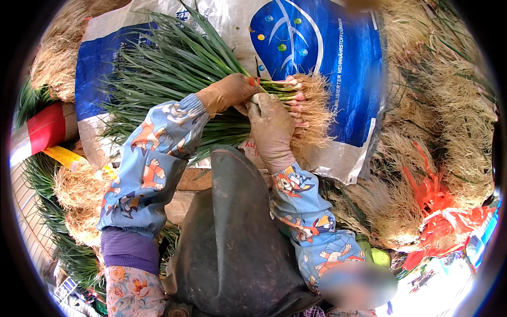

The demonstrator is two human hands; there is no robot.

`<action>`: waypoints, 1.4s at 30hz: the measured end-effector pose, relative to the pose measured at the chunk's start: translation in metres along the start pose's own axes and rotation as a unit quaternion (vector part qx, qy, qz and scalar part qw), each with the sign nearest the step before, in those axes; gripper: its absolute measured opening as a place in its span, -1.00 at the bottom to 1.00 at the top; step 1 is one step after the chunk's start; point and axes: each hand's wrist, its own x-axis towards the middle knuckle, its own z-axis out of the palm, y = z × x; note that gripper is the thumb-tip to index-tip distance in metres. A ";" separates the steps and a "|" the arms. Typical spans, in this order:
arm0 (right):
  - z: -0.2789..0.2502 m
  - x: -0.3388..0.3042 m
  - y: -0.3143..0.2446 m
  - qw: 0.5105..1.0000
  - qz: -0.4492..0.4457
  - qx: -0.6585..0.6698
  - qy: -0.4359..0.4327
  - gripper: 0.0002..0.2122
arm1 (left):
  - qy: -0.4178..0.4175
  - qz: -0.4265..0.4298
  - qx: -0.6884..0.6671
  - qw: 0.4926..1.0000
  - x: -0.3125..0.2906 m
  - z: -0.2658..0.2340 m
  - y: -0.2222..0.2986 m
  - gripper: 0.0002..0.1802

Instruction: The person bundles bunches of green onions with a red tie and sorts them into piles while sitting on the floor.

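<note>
A bunch of green garlic (pixel 179 71) lies crosswise before me, its dark leaves fanned to the left. The pinkish bulbs (pixel 297 100) and pale stringy roots (pixel 314 113) point right. My left hand (pixel 229 93), in a soiled tan glove, is closed at the stems, with a bit of red plastic strip (pixel 254 82) showing at its fingertips. Against it presses my right hand (pixel 272 124), also gloved, with thumb and fingers pinched together over the stems. What the right fingertips pinch is hidden. Both hands touch the bunch.
Under the bunch is a blue and white printed sack (pixel 348 84). Heaps of rooted bunches (pixel 438 111) line the right side, with red plastic strips (pixel 438 211) on them. More bunches (pixel 79 195) lie at left. A dark apron (pixel 227 238) covers my lap.
</note>
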 end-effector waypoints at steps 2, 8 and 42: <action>0.002 -0.001 0.003 0.998 0.037 0.042 0.019 -0.90 | -0.011 -0.011 -0.035 0.999 -0.001 -0.001 -0.002 -0.70; 0.003 -0.003 0.009 0.982 0.125 0.131 0.048 -0.89 | -0.032 -0.010 -0.055 0.998 -0.001 -0.003 -0.001 -0.70; 0.007 -0.001 0.009 0.989 0.117 0.069 0.060 -0.81 | -0.012 0.038 -0.056 0.998 -0.011 0.002 -0.015 -0.87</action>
